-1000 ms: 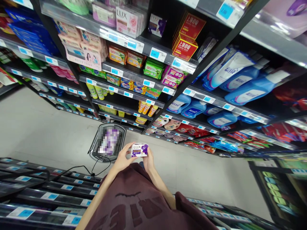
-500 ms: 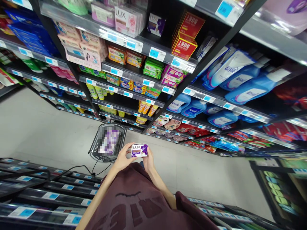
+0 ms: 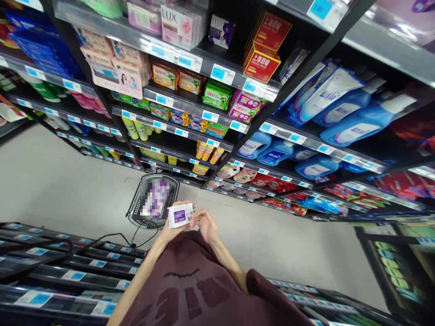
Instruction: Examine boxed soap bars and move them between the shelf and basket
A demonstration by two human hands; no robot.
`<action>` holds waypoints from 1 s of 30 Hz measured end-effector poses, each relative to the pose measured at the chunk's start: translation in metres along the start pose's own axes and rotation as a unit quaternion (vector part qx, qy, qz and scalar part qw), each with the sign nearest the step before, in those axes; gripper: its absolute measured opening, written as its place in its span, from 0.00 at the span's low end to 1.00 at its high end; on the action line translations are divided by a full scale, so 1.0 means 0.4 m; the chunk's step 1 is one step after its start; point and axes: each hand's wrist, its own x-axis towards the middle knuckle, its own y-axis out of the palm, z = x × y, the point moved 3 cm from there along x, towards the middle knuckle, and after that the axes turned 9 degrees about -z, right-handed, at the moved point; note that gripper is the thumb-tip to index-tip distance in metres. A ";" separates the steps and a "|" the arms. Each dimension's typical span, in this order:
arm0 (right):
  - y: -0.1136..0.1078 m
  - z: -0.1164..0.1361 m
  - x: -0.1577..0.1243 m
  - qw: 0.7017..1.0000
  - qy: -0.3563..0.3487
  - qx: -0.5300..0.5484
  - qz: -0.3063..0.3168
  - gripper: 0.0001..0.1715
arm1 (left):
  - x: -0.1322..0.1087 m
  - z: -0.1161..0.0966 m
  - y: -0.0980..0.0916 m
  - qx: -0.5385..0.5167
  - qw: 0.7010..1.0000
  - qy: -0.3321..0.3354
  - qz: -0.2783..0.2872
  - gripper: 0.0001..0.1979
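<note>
A small white and purple soap box (image 3: 180,215) is held in front of my body, its printed back with a barcode turned up. My left hand (image 3: 171,232) is closed around it from the left and below. Beside the box's right end is my right hand (image 3: 208,226), fingers loosely bent and apart, holding nothing. Its fingertips are close to the box edge; whether they touch it I cannot tell. On the floor to the left stands a dark shopping basket (image 3: 135,210) with blurred-out purple and white contents.
Shelves ahead carry LUX soap boxes (image 3: 181,26), red boxes (image 3: 261,63), laundry soap packs (image 3: 217,96) and blue detergent bottles (image 3: 356,120). Another shelf rack (image 3: 78,276) runs close behind me. A black cord (image 3: 132,246) trails from the basket across the grey floor (image 3: 272,231).
The soap box has turned from its LUX front to its printed back and shifted slightly left. My right hand has let go of it; my left hand keeps hold.
</note>
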 end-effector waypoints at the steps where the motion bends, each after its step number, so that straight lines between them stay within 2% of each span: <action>1: -0.002 0.002 0.002 1.000 -0.005 0.006 -0.012 0.23 | -0.002 0.000 0.002 -0.023 1.000 -0.015 0.007 0.34; 8: -0.024 -0.004 0.006 0.999 -0.020 0.029 -0.039 0.18 | -0.011 -0.002 0.008 -0.156 0.985 -0.071 -0.001 0.34; 11: -0.024 -0.011 0.007 0.999 -0.029 0.019 -0.028 0.15 | -0.009 0.003 0.002 -0.147 0.987 -0.072 -0.001 0.32; 13: -0.027 -0.015 0.010 0.999 -0.039 -0.015 -0.033 0.12 | -0.002 0.002 -0.008 -0.066 0.997 -0.048 -0.016 0.30; 15: -0.034 -0.020 0.015 0.996 -0.043 -0.058 -0.045 0.11 | 0.008 -0.010 -0.022 0.079 0.996 0.007 -0.048 0.29; 18: -0.048 -0.033 0.021 0.993 -0.030 -0.103 -0.057 0.17 | 0.018 -0.041 -0.029 0.291 0.951 0.078 -0.063 0.27; 20: -0.059 -0.044 0.024 0.990 -0.017 -0.120 -0.068 0.19 | 0.019 -0.056 -0.028 0.369 0.924 0.083 -0.057 0.27; 25: -0.081 -0.057 0.030 0.978 -0.005 -0.166 -0.125 0.22 | 0.013 -0.070 -0.024 0.450 0.887 0.083 -0.067 0.30; 30: -0.089 -0.053 0.040 0.971 0.004 -0.190 -0.143 0.20 | 0.016 -0.073 -0.025 0.450 0.886 0.084 -0.066 0.32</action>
